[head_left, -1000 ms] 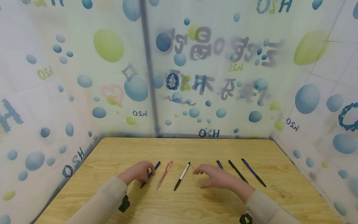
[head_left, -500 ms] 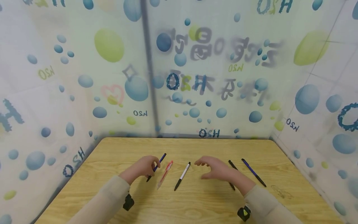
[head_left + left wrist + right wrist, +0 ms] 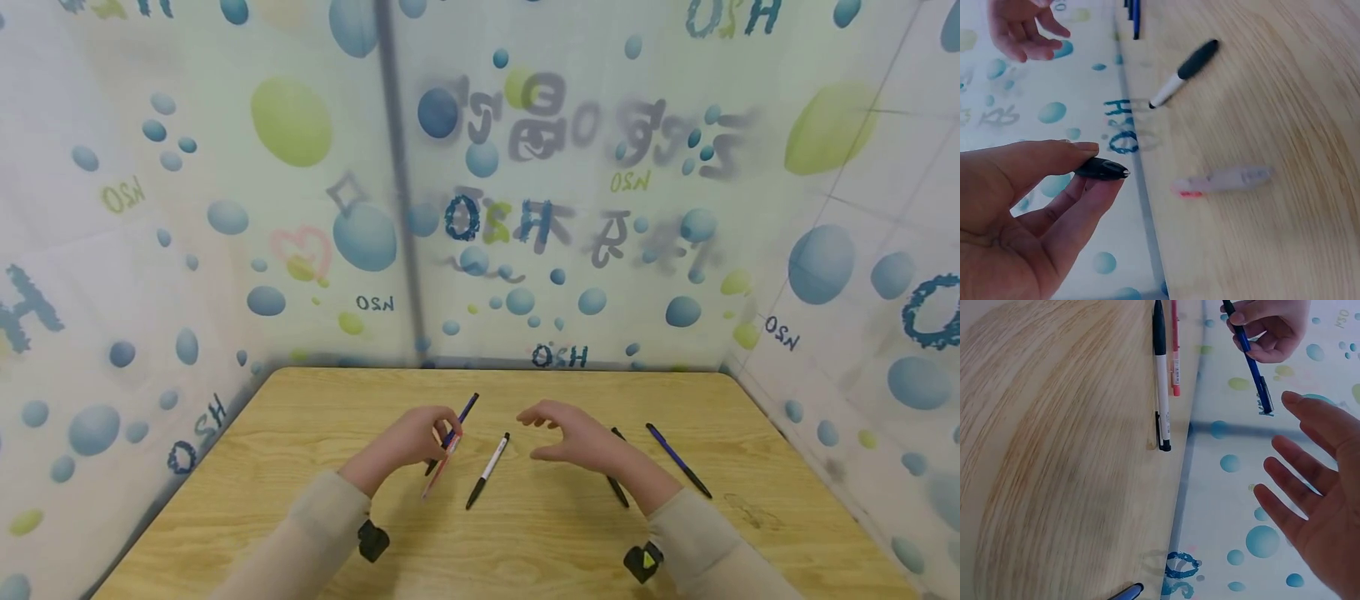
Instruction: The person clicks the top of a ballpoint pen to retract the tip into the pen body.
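Note:
My left hand pinches a blue pen with a black grip, tilted above the table; its tip end faces the camera in the left wrist view. Just below lies a clear pen with red parts, partly covered by the hand in the head view. A white pen with a black grip rests between the hands. My right hand hovers with fingers spread and loosely bent, holding nothing, as the right wrist view confirms. Beneath its forearm, a black pen end shows; the rest is hidden.
Another blue pen with a black grip lies right of my right forearm. The wooden table meets a curtain printed with bubbles at its back edge, with more curtain at both sides.
My left hand has lifted the blue pen and carried it rightward and farther back, over the red pen. My right hand has risen slightly, still spread.

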A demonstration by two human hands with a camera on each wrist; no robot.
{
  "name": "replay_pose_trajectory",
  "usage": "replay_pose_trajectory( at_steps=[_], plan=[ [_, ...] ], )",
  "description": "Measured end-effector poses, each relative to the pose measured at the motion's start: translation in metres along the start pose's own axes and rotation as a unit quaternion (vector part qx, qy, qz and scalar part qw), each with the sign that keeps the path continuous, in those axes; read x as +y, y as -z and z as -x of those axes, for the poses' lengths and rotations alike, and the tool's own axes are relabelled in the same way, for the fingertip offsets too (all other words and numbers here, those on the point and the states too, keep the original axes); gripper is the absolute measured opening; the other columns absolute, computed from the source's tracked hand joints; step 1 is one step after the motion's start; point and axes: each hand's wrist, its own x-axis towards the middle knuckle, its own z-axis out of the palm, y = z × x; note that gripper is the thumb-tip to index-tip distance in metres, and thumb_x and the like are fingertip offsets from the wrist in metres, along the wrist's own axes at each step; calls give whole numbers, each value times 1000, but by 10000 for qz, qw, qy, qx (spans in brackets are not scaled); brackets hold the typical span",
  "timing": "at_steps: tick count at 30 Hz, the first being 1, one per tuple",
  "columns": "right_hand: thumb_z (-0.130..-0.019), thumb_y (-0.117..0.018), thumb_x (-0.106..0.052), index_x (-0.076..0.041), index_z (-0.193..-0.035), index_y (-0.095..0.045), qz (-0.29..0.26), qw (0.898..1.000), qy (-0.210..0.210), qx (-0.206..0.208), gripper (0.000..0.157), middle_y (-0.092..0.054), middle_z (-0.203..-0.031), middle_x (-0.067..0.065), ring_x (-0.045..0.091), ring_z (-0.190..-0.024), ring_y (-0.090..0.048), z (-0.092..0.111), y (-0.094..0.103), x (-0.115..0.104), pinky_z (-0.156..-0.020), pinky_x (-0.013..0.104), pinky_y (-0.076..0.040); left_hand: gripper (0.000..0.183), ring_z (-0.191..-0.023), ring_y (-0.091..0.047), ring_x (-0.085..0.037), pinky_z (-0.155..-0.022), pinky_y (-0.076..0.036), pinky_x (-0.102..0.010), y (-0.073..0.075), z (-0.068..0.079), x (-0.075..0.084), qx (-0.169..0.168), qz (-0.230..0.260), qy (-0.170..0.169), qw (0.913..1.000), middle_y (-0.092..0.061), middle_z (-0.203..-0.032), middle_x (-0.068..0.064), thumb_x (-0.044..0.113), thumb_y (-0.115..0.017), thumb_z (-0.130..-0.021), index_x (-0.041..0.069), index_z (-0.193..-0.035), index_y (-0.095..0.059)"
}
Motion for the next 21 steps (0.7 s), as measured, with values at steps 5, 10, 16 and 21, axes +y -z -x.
replay_pose_trajectory(
  at_steps=[5,10,16,21],
  plan=[
    [-88,-74,-18,-9,-132,-56,-85,9996,53,265,48,-60,-124,7,24,-111,-56,0,1,-4,-94,46,-47,31,-70,-59,-16,-57,-52,-31,-4,-3,12,48,260,-154,9995,-58,-86,-3,-8,-75,-79,14,-98,-66],
    [-89,-74,-20,-13,-132,-57,-296,9974,27,658,47,-61,-123,5,26,-111,-57,0,2,-8,-95,44,-47,31,-74,-60,-16,-59,-54,-31,-8,-7,23,153,460,-244,9985,-59,-88,-3,-6,-75,-79,14,-100,-66],
    [-89,-74,-17,-10,-133,-56,-507,9898,101,1327,48,-63,-119,4,25,-110,-59,-1,1,-10,-93,44,-49,30,-75,-63,-17,-62,-56,-39,-14,-9,35,193,1132,-326,9929,-59,-91,-6,-8,-73,-81,11,-103,-64],
    [-89,-73,-16,-12,-134,-56,-831,9785,39,1886,48,-64,-117,5,21,-107,-60,-3,-1,-13,-92,44,-50,31,-79,-65,-19,-63,-57,-36,-18,-9,43,299,1532,-517,9864,-60,-93,-7,-7,-74,-82,9,-105,-62]
  ],
)
